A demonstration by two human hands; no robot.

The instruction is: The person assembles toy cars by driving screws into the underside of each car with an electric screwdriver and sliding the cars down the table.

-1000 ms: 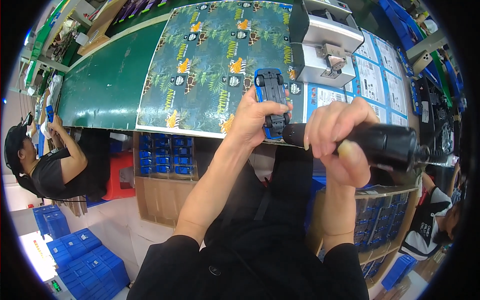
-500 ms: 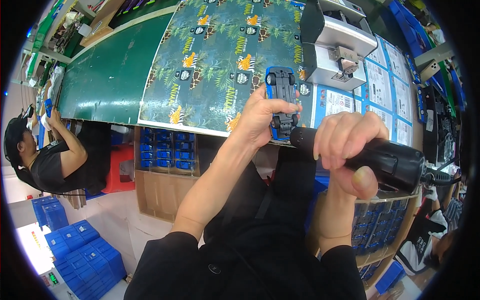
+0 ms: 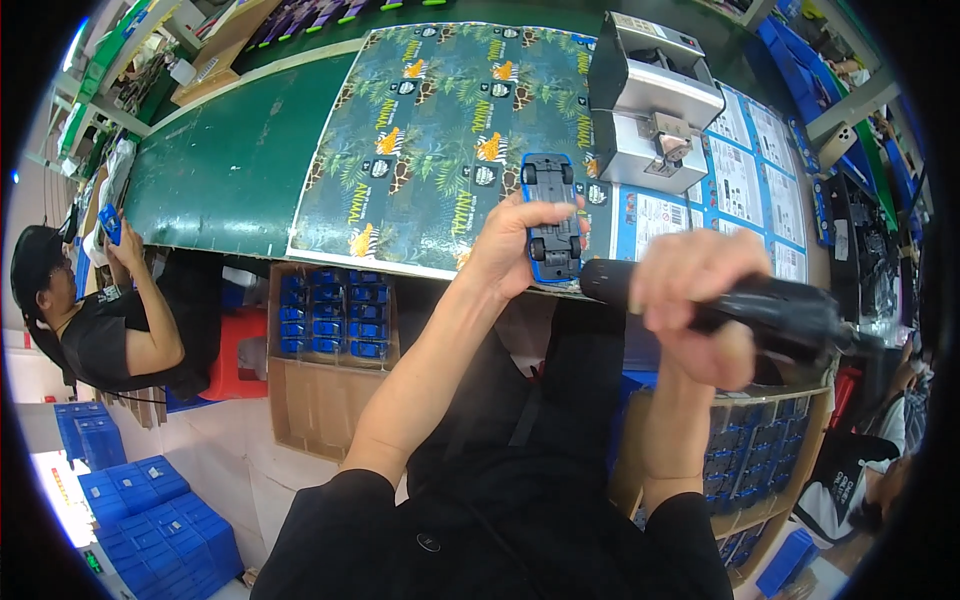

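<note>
Left hand (image 3: 515, 245) grips the upturned blue toy car (image 3: 551, 215), right hand (image 3: 700, 310) wraps the black screwdriver (image 3: 760, 310) just beside it; I'd guess lining the tip up comes next.

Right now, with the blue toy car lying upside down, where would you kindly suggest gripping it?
Probably across its long blue sides, coming from its left as the left hand does. The toy car lies underside up, so this keeps the dark base free for the black screwdriver.

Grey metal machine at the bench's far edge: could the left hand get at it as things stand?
Probably not freely: the left hand is closed on the blue toy car, though the printed sheet toward the grey machine lies unobstructed.
</note>
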